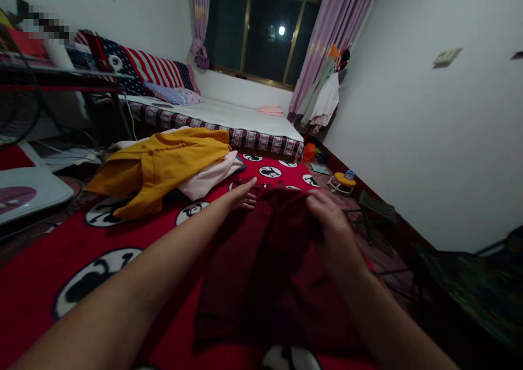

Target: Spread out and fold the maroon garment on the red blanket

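A dark red garment [245, 272] lies spread over the red blanket [163, 272], which has round black-and-white cartoon patches. At the garment's far right edge, my right hand [333, 223] pinches the cloth and holds part of it raised in a fold. My left hand [244, 196] is at the far left edge of the garment with its thumb stretched out and fingers apart, gripping nothing. Whether its lower fingers touch the cloth I cannot tell. To the left of that hand is a pile of clothes topped by a mustard-yellow garment [180, 149], with a pale pink garment [210, 176] beneath.
A bed [237, 114] with pillows stands under the window [269, 29]. Along the right wall are a yellow-seated stool [343, 180], a dark small stool [378, 207] and a dark patterned chair [478, 293]. A cluttered table [61, 74] and a white stool [49, 187] are at left.
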Available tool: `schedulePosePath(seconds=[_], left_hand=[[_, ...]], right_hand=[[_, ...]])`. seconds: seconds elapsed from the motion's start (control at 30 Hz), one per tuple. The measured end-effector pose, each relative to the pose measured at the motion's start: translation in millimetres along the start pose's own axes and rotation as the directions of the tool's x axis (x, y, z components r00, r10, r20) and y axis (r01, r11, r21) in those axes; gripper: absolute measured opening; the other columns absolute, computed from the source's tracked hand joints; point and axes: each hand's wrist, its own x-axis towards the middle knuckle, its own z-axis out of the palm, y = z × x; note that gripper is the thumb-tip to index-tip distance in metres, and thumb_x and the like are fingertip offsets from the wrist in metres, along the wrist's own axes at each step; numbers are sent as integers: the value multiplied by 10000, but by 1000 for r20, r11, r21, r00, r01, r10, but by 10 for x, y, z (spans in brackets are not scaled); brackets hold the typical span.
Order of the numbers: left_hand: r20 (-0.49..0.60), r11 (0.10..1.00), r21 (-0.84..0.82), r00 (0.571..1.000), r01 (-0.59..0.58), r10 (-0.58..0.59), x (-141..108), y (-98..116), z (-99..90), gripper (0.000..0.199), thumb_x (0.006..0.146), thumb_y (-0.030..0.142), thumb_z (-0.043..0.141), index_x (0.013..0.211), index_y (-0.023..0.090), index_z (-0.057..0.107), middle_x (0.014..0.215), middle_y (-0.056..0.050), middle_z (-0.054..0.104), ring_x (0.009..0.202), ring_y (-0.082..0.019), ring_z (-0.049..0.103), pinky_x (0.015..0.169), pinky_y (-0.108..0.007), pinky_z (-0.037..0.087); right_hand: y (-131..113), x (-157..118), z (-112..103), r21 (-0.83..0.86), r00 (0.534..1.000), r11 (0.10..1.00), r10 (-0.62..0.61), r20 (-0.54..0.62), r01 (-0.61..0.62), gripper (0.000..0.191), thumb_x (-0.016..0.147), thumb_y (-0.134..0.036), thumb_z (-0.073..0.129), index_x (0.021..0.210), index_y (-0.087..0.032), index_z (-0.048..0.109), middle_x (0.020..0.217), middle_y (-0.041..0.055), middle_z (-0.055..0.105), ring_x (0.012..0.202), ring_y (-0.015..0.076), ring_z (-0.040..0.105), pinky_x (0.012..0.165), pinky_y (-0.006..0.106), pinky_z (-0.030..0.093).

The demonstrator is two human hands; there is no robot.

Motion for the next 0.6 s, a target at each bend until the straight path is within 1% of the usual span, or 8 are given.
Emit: schedulePosePath(seconds=[0.03, 0.1, 0.17, 0.23, 0.3, 0.4, 0.5, 0.6], left_hand=[[70, 995, -41, 994, 90, -87, 36, 42, -78, 605, 900, 630, 312, 1002, 117, 617, 903, -191, 704, 783, -261, 693, 711, -395, 555], [176, 968, -80, 960, 236, -220, 78, 105, -203, 582, 873, 639, 377, 1007, 121, 605, 884, -180, 697, 752, -251, 688, 706, -382, 553], [200, 961, -54, 946, 272, -256, 106, 137, -260, 543, 849, 613, 461, 1070, 132, 581, 866, -160, 693, 736, -242, 686, 709, -378, 552], [184, 971, -6, 954, 241, -236, 147, 144, -247, 524, 827, 558, 545, 1162, 155, 540, 837, -128, 693, 702, -230, 683, 698, -376, 552], [155, 979, 42, 967, 200, -204, 215, 138, -177, 556, 803, 519, 607, 1231, 181, 498, 798, -90, 689, 656, -213, 671, 676, -367, 549], [78, 982, 137, 987, 131, -142, 348, 132, -22, 652, 740, 560, 666, 1241, 175, 505, 748, -68, 681, 627, -210, 652, 646, -350, 534], [17, 973, 226, 998, 54, -59, 463, 147, 126, 648, 611, 578, 760, 1090, 162, 625, 738, -70, 685, 689, -232, 654, 654, -315, 512], [10, 963, 269, 1000, -19, 17, 524, 155, 218, 429, 534, 467, 829, 852, 206, 708, 750, -40, 700, 771, -218, 652, 683, -252, 486]], right_hand=[[86, -184, 214, -62, 985, 997, 51, 163, -41, 200, 852, -374, 533, 964, -213, 574, 858, 14, 665, 798, 179, 648, 700, 296, 531], [310, -508, 518, -286, 877, 958, 130, 463, 9, 168, 870, -321, 514, 958, -204, 597, 924, 29, 680, 879, 191, 647, 789, 319, 514], [534, -727, 654, -425, 750, 890, 166, 640, 166, 236, 848, -262, 545, 1073, -217, 599, 1087, 51, 676, 1023, 210, 626, 980, 404, 428], [716, -832, 678, -455, 674, 846, 164, 720, 280, 411, 823, -268, 587, 1230, -242, 539, 1259, 69, 614, 1182, 218, 553, 1111, 457, 268], [865, -858, 662, -438, 639, 839, 149, 754, 321, 575, 788, -324, 632, 1331, -245, 460, 1365, 89, 538, 1292, 222, 460, 1151, 465, 171], [1077, -850, 659, -411, 598, 844, 140, 789, 345, 709, 717, -380, 679, 1361, -230, 424, 1423, 102, 480, 1357, 229, 376, 1165, 462, 119], [1258, -867, 691, -383, 571, 845, 116, 813, 373, 669, 712, -390, 658, 1329, -232, 452, 1443, 78, 460, 1375, 219, 347, 1174, 445, 82], [1311, -905, 713, -383, 618, 846, 82, 782, 372, 493, 783, -317, 575, 1266, -240, 504, 1434, 51, 474, 1367, 196, 360, 1175, 434, 81]])
